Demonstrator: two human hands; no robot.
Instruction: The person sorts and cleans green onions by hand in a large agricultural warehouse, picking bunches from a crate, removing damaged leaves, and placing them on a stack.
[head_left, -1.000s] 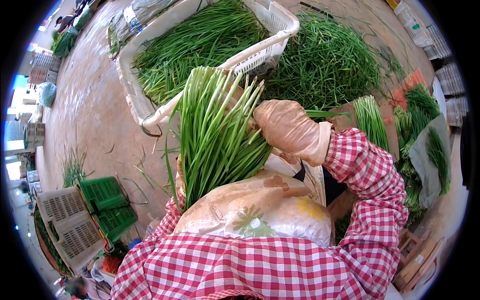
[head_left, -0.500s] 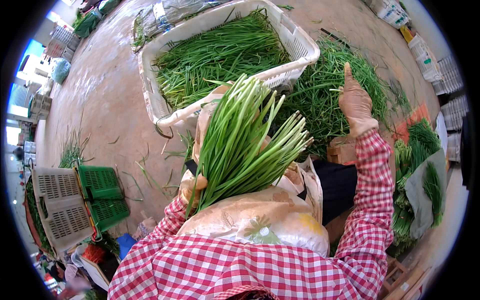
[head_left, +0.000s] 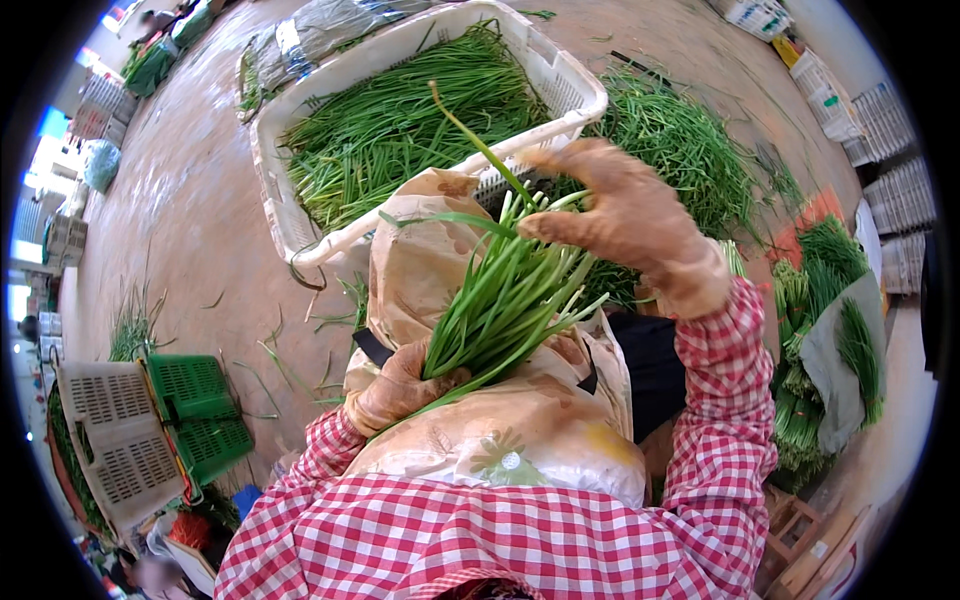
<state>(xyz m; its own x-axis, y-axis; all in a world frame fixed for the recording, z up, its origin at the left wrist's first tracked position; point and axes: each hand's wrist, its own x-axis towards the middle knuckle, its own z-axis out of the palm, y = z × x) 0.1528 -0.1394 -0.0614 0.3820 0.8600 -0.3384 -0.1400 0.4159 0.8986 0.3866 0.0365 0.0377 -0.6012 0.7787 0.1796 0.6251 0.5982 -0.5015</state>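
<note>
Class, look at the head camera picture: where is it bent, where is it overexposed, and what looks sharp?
Head view: the white crate has rims that curve from the fisheye lens; black corners frame the picture; the far left edge is blown out bright; the bunch of green stalks and right hand look sharp.

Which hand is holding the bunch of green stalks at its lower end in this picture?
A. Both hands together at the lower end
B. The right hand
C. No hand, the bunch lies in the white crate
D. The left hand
D. The gloved left hand is closed around the lower end of the bunch of green stalks, while the right hand is up at the tips, fingers spread.
</note>
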